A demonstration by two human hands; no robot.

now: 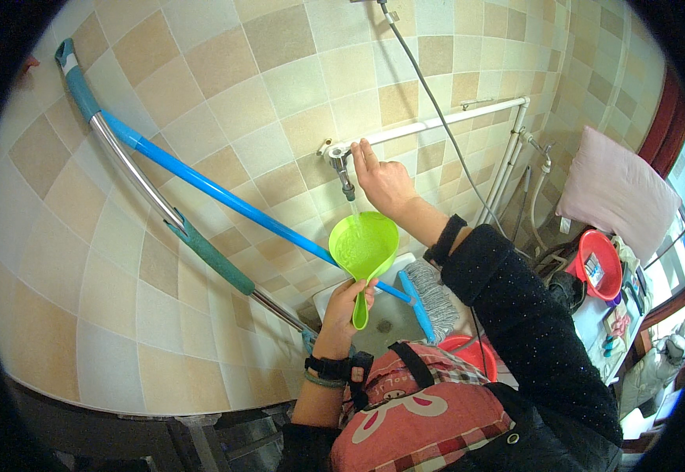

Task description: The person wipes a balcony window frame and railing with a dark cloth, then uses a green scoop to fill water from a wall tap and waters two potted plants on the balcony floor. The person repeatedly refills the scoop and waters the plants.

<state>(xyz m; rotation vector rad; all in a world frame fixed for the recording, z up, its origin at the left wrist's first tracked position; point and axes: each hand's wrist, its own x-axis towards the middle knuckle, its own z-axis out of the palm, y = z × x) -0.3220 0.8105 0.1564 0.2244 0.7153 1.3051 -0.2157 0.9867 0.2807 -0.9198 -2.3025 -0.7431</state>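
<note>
My left hand is wrapped round the handle of a bright green water dipper. The dipper's bowl is under a metal tap on the tiled wall. A stream of water runs from the spout into the bowl, and the water in it is rippling. Beside the tap is my right hand, its index and middle fingers stretched up against the tap's handle side. Its other fingers are curled, and the thumb is hidden.
A blue pole and a metal pole with green grip lean across the left wall. Below the dipper sits a white basin beside a grey mop head. At the right are a red basin and a pink cushion.
</note>
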